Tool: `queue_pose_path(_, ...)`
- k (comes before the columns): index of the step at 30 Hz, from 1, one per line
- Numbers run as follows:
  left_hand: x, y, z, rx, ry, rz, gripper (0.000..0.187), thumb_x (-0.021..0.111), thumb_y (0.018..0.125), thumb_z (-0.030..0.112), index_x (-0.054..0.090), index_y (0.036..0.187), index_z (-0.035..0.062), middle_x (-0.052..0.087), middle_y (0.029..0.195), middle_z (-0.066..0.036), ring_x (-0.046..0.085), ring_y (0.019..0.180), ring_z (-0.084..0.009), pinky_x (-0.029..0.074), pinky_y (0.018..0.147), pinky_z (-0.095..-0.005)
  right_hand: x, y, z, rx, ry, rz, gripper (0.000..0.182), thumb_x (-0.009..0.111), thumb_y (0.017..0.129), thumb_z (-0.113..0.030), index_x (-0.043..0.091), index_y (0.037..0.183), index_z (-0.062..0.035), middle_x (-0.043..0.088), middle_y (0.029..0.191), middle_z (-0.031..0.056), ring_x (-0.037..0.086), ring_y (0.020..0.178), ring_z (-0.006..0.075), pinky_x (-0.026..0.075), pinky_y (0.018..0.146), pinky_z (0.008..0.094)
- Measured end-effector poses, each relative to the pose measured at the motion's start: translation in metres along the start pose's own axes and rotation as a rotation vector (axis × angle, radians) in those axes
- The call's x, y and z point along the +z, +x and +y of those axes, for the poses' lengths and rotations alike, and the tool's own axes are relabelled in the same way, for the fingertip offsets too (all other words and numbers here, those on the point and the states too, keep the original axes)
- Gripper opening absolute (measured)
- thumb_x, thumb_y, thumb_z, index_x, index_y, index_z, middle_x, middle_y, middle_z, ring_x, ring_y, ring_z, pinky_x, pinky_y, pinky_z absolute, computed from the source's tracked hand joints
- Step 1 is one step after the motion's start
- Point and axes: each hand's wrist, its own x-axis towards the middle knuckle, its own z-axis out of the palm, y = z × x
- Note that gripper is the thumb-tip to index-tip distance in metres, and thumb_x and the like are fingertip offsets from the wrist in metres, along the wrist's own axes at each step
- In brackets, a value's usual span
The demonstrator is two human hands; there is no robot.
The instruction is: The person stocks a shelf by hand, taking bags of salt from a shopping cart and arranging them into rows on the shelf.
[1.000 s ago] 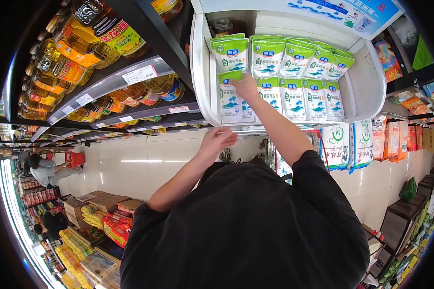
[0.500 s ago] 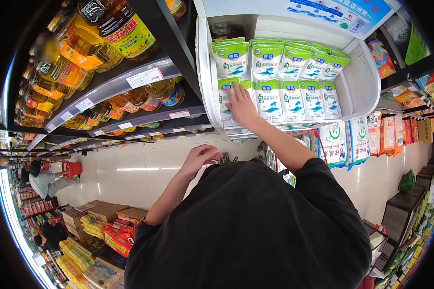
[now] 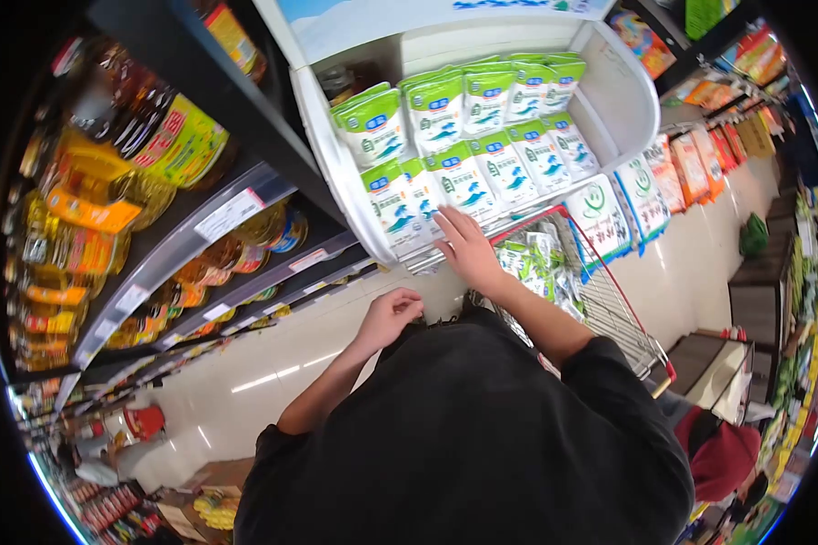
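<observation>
Green-and-white bags of salt [image 3: 464, 182] stand in two rows in a white display bin [image 3: 641, 118] ahead of me. My right hand [image 3: 468, 245] is at the bin's front edge, just below the front row, palm down with fingers stretched out and nothing in them. Closer to my body, my left hand [image 3: 389, 316] hangs over the floor with its fingers curled in, apart from the bags. A wire shopping cart [image 3: 613, 313] with a red rim stands by my right forearm. Inside it lies a pile of green-and-white packets [image 3: 541, 268].
Shelves on the left hold large bottles of cooking oil [image 3: 168, 136], with a price rail [image 3: 191, 241] along the edge. White rice sacks [image 3: 600, 222] stand beyond the cart. A person in a red top [image 3: 723, 454] is behind me at the right, and a red basket [image 3: 144, 422] is far left.
My right hand has drawn back from the front-row bags to the bin's front edge. The view has turned, and more of the cart shows. My left hand stays curled near my body.
</observation>
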Motion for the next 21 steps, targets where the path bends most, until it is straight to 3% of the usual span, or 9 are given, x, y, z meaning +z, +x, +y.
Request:
queue_pose_path(1, 0.009, 0.007, 0.011, 0.066, 0.227, 0.002, 0.029, 0.070, 0.105, 0.025, 0.070, 0.120, -0.0002, 0.078, 0.111, -0.013, 0.074, 0.099, -0.0213, 0.059, 0.087, -0.0359, -0.013, -0.027, 0.001, 0.051, -0.015, 0.009, 0.054, 0.076, 0.095, -0.011, 0.059, 0.145, -0.0013, 0.060, 0.148, 0.0207, 0.056, 0.137, 0.0406, 0.047, 0.114, 0.0496)
queue_pose_path(2, 0.019, 0.015, 0.025, 0.075, 0.225, -0.024, 0.029, 0.070, 0.105, 0.025, 0.070, 0.120, -0.0002, 0.078, 0.111, -0.013, 0.074, 0.099, -0.0213, 0.059, 0.087, -0.0359, -0.024, -0.055, 0.003, 0.098, -0.028, 0.019, 0.053, 0.077, 0.093, -0.008, 0.060, 0.144, -0.0007, 0.062, 0.145, 0.0205, 0.058, 0.134, 0.0404, 0.048, 0.112, 0.0482)
queue_pose_path(4, 0.039, 0.036, 0.049, 0.415, 0.622, -0.010, 0.032, 0.072, 0.102, 0.025, 0.070, 0.122, 0.0006, 0.074, 0.124, -0.015, 0.071, 0.112, -0.0279, 0.056, 0.096, -0.0410, -0.043, -0.114, 0.005, 0.238, -0.046, 0.069, 0.051, 0.077, 0.092, -0.007, 0.062, 0.140, 0.0002, 0.064, 0.140, 0.0216, 0.061, 0.129, 0.0415, 0.050, 0.109, 0.0481)
queue_pose_path(6, 0.062, 0.079, 0.057, 0.856, 0.869, 0.147, 0.043, 0.074, 0.097, 0.022, 0.067, 0.133, 0.0016, 0.064, 0.144, -0.019, 0.062, 0.130, -0.0372, 0.050, 0.109, -0.0489, -0.055, -0.176, 0.008, 0.456, -0.117, 0.085, 0.048, 0.075, 0.095, -0.007, 0.062, 0.141, -0.0017, 0.065, 0.138, 0.0223, 0.063, 0.126, 0.0419, 0.051, 0.107, 0.0473)
queue_pose_path(8, 0.084, 0.118, 0.080, 0.923, 1.121, 0.234, 0.062, 0.076, 0.095, 0.034, 0.060, 0.146, 0.0020, 0.051, 0.158, -0.020, 0.044, 0.149, -0.0384, 0.036, 0.122, -0.0576, -0.070, -0.225, 0.002, 0.695, -0.125, 0.110, 0.047, 0.074, 0.100, -0.012, 0.061, 0.144, -0.0038, 0.067, 0.137, 0.0237, 0.063, 0.129, 0.0421, 0.051, 0.109, 0.0466)
queue_pose_path(10, 0.097, 0.150, 0.085, 0.836, 1.194, 0.227, 0.077, 0.073, 0.097, 0.041, 0.046, 0.159, 0.0037, 0.042, 0.165, -0.021, 0.036, 0.155, -0.0396, 0.027, 0.127, -0.0620, -0.080, -0.263, -0.005, 0.853, -0.177, 0.142, 0.046, 0.072, 0.101, -0.013, 0.061, 0.144, -0.0033, 0.067, 0.136, 0.0244, 0.064, 0.127, 0.0428, 0.051, 0.108, 0.0461)
queue_pose_path(11, 0.099, 0.162, 0.081, 0.836, 1.206, 0.210, 0.077, 0.073, 0.097, 0.041, 0.046, 0.159, 0.0037, 0.042, 0.165, -0.021, 0.036, 0.155, -0.0396, 0.027, 0.127, -0.0620, -0.085, -0.276, -0.007, 0.866, -0.186, 0.166, 0.046, 0.071, 0.102, -0.014, 0.061, 0.145, -0.0032, 0.067, 0.138, 0.0246, 0.065, 0.127, 0.0429, 0.052, 0.108, 0.0463)
queue_pose_path(16, 0.098, 0.197, 0.059, 0.692, 1.433, 0.188, 0.087, 0.066, 0.102, 0.046, 0.032, 0.165, -0.0026, 0.030, 0.174, -0.019, 0.028, 0.162, -0.0341, 0.021, 0.131, -0.0558, -0.083, -0.346, 0.004, 1.030, -0.194, 0.245, 0.046, 0.072, 0.100, -0.016, 0.062, 0.143, -0.0012, 0.067, 0.134, 0.0286, 0.065, 0.124, 0.0461, 0.052, 0.106, 0.0501)
queue_pose_path(21, 0.107, 0.202, 0.067, 0.574, 1.550, 0.163, 0.088, 0.068, 0.100, 0.047, 0.036, 0.162, -0.0059, 0.030, 0.174, -0.020, 0.027, 0.162, -0.0341, 0.024, 0.130, -0.0573, -0.089, -0.370, 0.041, 1.082, -0.061, 0.235, 0.043, 0.073, 0.100, -0.019, 0.066, 0.138, -0.0006, 0.072, 0.127, 0.0260, 0.068, 0.120, 0.0437, 0.053, 0.103, 0.0486)
